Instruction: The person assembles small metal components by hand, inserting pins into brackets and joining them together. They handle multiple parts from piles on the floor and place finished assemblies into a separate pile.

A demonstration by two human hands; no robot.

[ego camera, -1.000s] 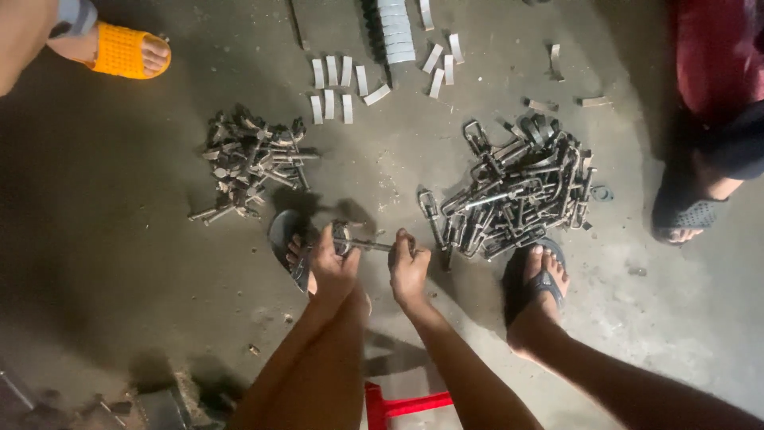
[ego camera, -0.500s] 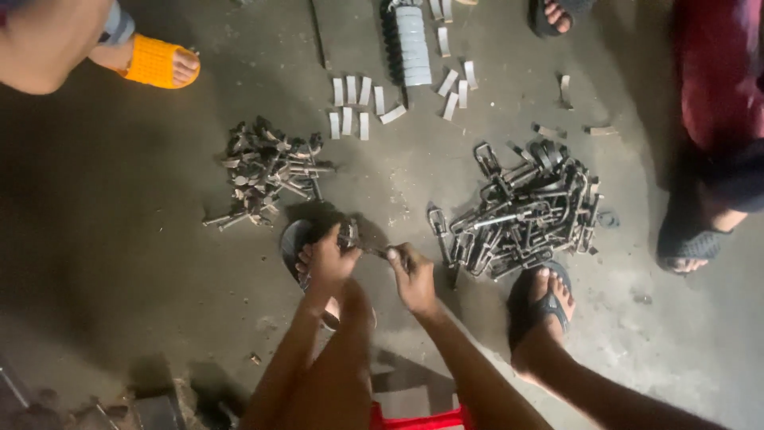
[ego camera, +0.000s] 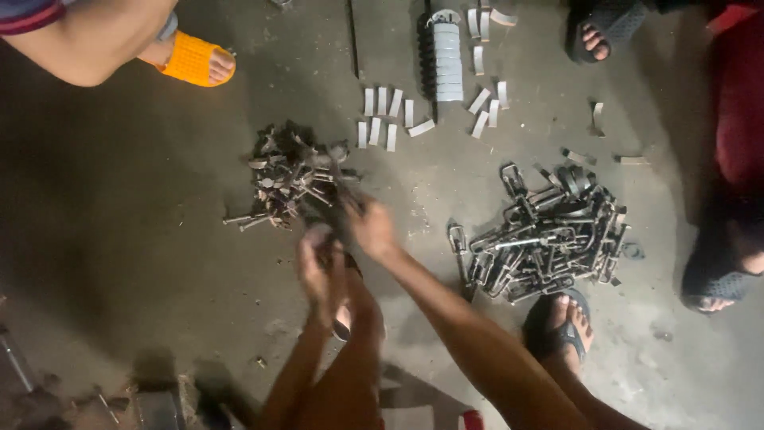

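Dull grey metal clamps (ego camera: 549, 235) (some glinting), rusty-dark bolts (ego camera: 290, 175), rough matt concrete floor (ego camera: 119, 239).

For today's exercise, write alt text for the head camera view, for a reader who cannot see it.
Seen from above, a person's left hand and right hand, blurred, reach beside a pile of bolts on a concrete floor. A heap of metal links lies to the right, small pale strips beyond.
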